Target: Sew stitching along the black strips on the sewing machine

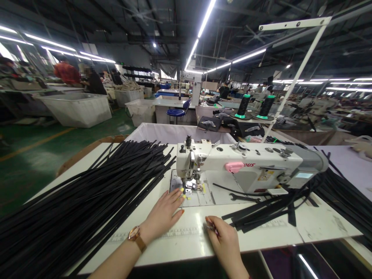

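My left hand (167,211) lies palm down with fingers stretched out, its fingertips at the front of the metal needle plate (176,182). Above those fingertips is the needle and presser foot area (190,185) of a white sewing machine (215,155). Near the table's front edge, my right hand (225,238) is closed, fingers curled round something small and dark with a metallic glint, mostly hidden. Left of my left hand lies a large heap of long black strips (95,193). Shorter black strips (261,211) lie to the right of my right hand.
A wrench (244,198) rests by the machine's base. A pink piece (234,167) sits on the machine arm. Behind stand a pale bin (180,131), black thread cones (242,105) and a thread stand (300,66). More black strips (343,193) lie far right. People work at the left back.
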A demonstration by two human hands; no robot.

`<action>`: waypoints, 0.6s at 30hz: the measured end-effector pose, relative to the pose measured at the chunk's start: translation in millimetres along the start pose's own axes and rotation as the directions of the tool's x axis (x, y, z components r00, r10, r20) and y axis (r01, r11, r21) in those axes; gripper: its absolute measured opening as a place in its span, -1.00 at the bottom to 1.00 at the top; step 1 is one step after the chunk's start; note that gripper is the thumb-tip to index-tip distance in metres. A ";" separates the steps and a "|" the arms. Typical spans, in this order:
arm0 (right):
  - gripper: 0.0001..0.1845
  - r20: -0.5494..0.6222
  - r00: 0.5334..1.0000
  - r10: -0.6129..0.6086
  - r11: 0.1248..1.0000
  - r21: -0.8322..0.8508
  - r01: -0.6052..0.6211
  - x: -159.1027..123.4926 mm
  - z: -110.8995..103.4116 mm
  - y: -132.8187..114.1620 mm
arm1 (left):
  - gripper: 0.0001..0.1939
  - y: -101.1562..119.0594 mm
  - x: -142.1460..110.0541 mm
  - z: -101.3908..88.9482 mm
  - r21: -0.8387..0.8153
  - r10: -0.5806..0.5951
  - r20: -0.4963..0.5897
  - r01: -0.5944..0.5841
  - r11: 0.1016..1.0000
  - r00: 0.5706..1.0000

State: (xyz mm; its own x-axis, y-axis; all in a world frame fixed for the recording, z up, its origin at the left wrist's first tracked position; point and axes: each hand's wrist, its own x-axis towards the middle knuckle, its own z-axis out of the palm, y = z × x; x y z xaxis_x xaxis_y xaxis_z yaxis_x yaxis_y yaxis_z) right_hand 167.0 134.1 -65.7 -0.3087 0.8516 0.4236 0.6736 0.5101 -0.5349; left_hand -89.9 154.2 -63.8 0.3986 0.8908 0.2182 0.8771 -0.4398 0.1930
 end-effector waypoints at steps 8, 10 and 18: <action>-0.77 0.002 1.000 0.007 1.000 0.005 -0.007 0.8 -0.8 -2.9 | -0.54 -3.5 3.1 -2.2 -0.007 0.008 0.014 -0.008 1.000 1.000; -0.77 0.003 1.000 0.001 1.000 0.001 -0.001 1.0 -1.5 -3.5 | -0.54 -4.3 3.4 -1.7 -0.011 0.014 0.011 -0.014 1.000 1.000; -0.78 -0.010 1.000 -0.010 1.000 -0.004 0.010 3.1 -1.2 -4.6 | -0.56 -19.5 9.3 -2.3 -0.106 0.047 -0.048 -0.052 0.993 0.998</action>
State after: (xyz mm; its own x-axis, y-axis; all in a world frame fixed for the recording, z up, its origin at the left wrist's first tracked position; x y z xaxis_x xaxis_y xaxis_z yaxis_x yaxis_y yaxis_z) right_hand 163.8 134.2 -61.0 -0.3086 0.8455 0.4357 0.6736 0.5177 -0.5275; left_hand -103.9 170.8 -63.4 0.4263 0.8626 0.2724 0.8220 -0.4951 0.2815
